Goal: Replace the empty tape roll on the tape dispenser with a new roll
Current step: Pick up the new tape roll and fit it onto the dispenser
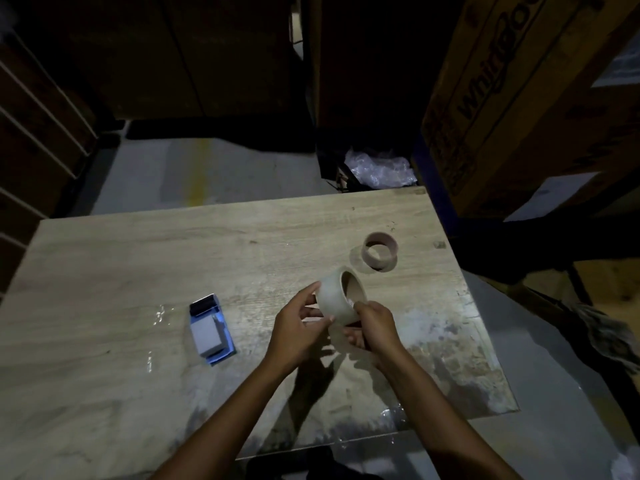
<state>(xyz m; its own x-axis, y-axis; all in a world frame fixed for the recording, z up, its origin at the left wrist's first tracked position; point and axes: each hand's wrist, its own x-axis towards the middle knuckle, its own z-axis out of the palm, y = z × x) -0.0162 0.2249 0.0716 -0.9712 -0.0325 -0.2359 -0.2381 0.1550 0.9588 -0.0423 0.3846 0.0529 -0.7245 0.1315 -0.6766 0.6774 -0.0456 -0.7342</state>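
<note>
A full roll of pale tape (333, 296) is held on edge just above the wooden table (138, 265), near its middle right. My left hand (297, 330) grips the roll's outer face from the left. My right hand (375, 329) pinches its lower right rim. An empty cardboard core (379, 251) lies flat on the table behind the roll, apart from both hands. The blue tape dispenser (210, 330) lies on the table to the left of my hands, untouched, with no roll on it.
Large cardboard boxes (519, 98) stand at the back right, dark shelving at the far left. A crumpled clear plastic bag (381, 169) sits beyond the table's far edge. The table's right front edge (498, 386) is worn and pale.
</note>
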